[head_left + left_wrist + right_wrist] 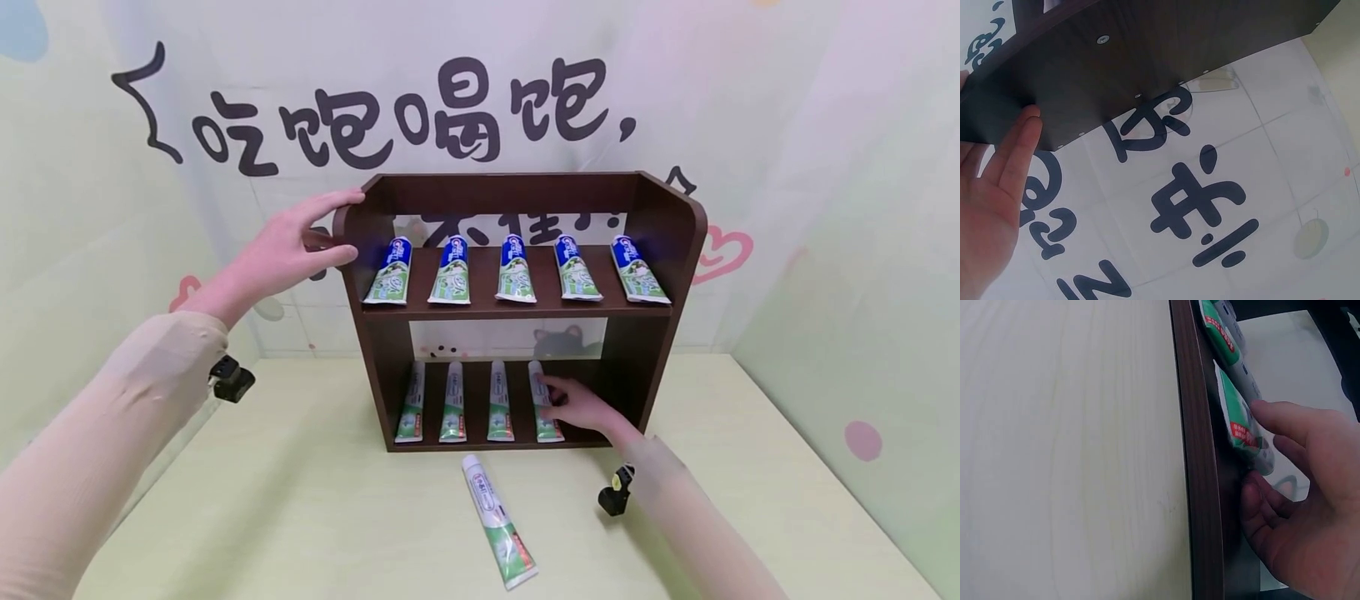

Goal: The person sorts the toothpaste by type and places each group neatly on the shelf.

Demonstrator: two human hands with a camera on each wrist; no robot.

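Note:
My left hand [288, 242] touches the upper left side of a dark brown two-tier shelf [517, 312]. In the left wrist view, that hand's thumb [1025, 137] lies against the side panel [1116, 69]. On the lower tier, my right hand [585, 406] pinches the rightmost white-and-green toothpaste tube [545, 412] between thumb and fingers. The right wrist view shows this tube [1235, 412] lying on the tier, its end between the thumb [1279, 419] and curled fingers. Another toothpaste tube [498, 525] lies on the table in front.
Several blue-and-green toothpaste tubes [514, 271] lean in a row on the upper tier. More white-and-green tubes [453, 404] line the lower tier to the left of my right hand. Behind stands a wall [465, 50] with black lettering; the pale table [322, 517] lies below.

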